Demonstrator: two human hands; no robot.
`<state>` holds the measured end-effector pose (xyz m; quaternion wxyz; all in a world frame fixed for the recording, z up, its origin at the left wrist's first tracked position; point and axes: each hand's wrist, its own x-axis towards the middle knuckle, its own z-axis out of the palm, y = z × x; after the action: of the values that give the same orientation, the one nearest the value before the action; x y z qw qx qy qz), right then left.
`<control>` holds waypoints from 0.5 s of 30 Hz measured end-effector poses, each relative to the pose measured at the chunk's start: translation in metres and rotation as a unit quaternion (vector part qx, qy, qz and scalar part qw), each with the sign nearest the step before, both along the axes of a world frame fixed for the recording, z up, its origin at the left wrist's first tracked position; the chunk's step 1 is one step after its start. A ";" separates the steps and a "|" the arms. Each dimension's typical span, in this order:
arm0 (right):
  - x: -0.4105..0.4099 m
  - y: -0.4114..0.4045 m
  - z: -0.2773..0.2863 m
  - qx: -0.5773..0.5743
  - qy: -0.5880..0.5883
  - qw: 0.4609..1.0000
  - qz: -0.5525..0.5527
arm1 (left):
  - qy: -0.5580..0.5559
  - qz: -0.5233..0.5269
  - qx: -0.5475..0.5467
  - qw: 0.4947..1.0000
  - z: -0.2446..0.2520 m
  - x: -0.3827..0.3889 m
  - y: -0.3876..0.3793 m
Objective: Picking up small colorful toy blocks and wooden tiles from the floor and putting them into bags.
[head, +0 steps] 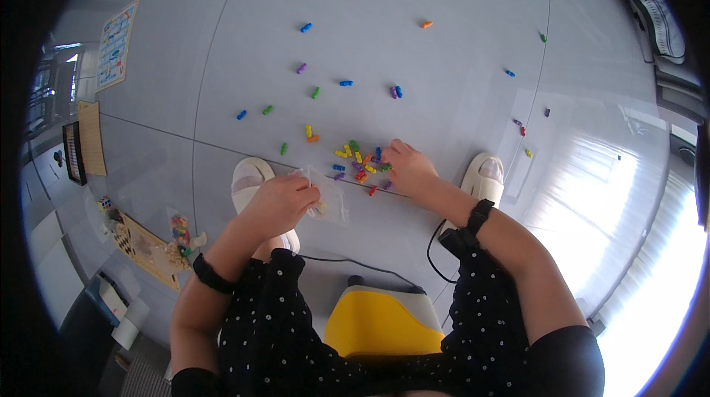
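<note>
My left hand [280,200] pinches a clear plastic bag [333,204] above the floor, between my feet. A few coloured bits show through the bag close to the fingers. Just to the right, a loose pile of small knobbed plastic pieces [358,157] in yellow, red, orange, green, blue and purple lies on the tiles. My right hand [410,171] reaches down to the right side of this pile. Its fingertips are curled by a green piece [385,167] and a blue piece [378,153]; whether they grip one is hidden.
More pieces lie scattered ahead, such as a blue one [346,83] and an orange one [426,24]. White slippers [488,175] flank the pile. Behind it are a black cable [355,261] and a yellow stool [383,322]. At left lie a wooden tray [145,242] and a printed board [117,46].
</note>
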<state>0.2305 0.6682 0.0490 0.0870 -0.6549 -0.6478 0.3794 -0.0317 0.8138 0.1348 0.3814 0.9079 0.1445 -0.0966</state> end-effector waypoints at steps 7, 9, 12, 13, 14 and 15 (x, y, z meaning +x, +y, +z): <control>0.012 -0.004 -0.007 -0.092 -0.054 0.994 -0.010 | 0.012 -0.001 -0.006 1.000 0.001 -0.002 0.001; 0.012 -0.004 -0.010 -0.089 -0.065 0.994 0.010 | 0.010 -0.001 -0.006 1.000 -0.001 -0.001 0.000; 0.012 -0.006 -0.016 -0.073 -0.100 0.991 0.055 | 0.005 -0.001 -0.004 1.000 0.000 0.001 0.000; 0.012 -0.008 -0.018 -0.063 -0.108 0.991 0.047 | 0.003 -0.001 -0.003 1.000 0.000 0.001 0.000; 0.013 -0.009 -0.020 -0.053 -0.117 0.991 0.039 | 0.003 -0.001 -0.003 1.000 0.000 0.002 0.000; 0.013 -0.011 -0.023 -0.053 -0.117 0.991 0.039 | 0.004 0.001 -0.004 1.000 -0.001 0.002 -0.001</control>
<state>0.2439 0.6573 0.0264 -0.0387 -0.6726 -0.6576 0.3371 -0.0301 0.8131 0.1343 0.3844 0.9060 0.1465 -0.1002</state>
